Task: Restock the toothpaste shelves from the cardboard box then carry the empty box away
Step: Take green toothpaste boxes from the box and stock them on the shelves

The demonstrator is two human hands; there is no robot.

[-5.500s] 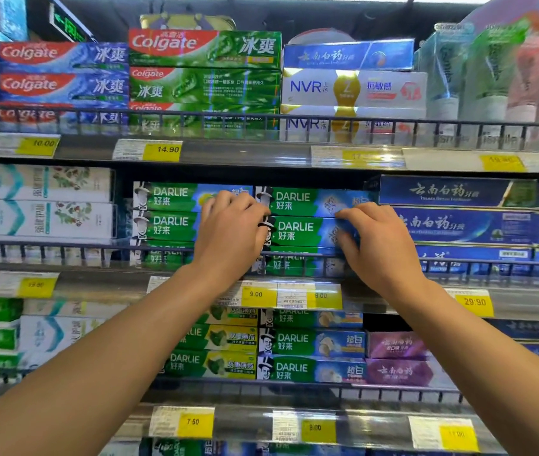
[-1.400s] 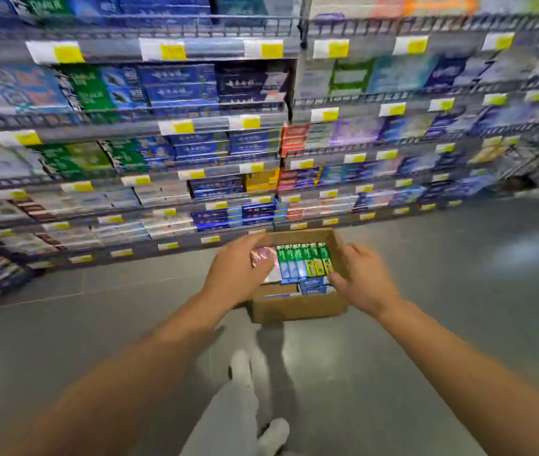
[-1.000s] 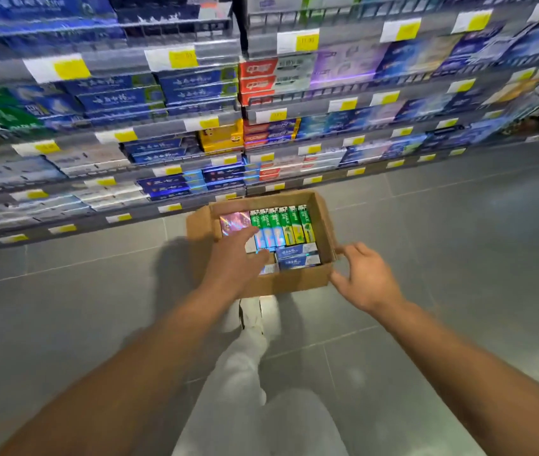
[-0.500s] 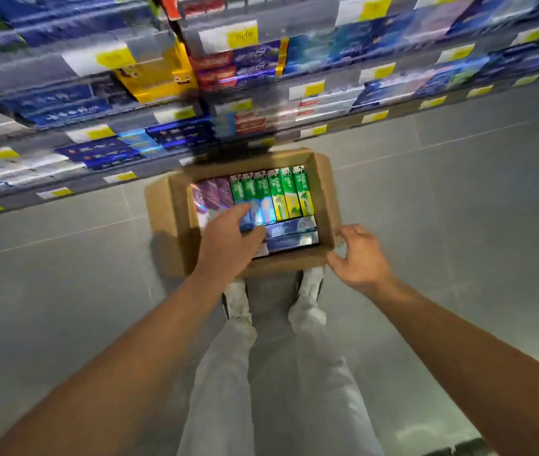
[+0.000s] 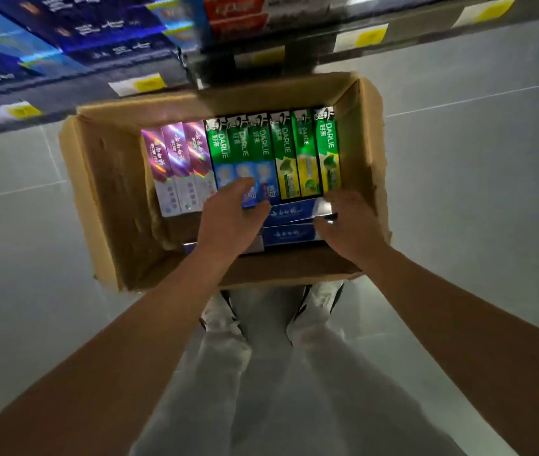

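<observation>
An open cardboard box [image 5: 103,199] stands on the floor right in front of my feet. Inside lie three purple toothpaste cartons [image 5: 176,159], three green-and-blue Darlie cartons [image 5: 241,146] and three green-and-yellow Darlie cartons [image 5: 307,149], side by side. Blue cartons [image 5: 289,213] lie crosswise at the near end. My left hand [image 5: 228,222] reaches into the box, its fingertips resting on the near ends of the green-and-blue Darlie cartons. My right hand [image 5: 352,222] is in the box too, its fingers curled over the right end of a blue carton.
The bottom shelves [image 5: 261,57] of the toothpaste rack, with yellow price tags and blue and red cartons, run just behind the box. Grey tiled floor [image 5: 475,192] lies on both sides. My legs in light trousers [image 5: 278,373] and white shoes stand close against the box's near wall.
I have turned from the Darlie shelf and bent down over the box. My left hand stayed inside it, and my right hand moved from the box's outer corner onto the blue cartons.
</observation>
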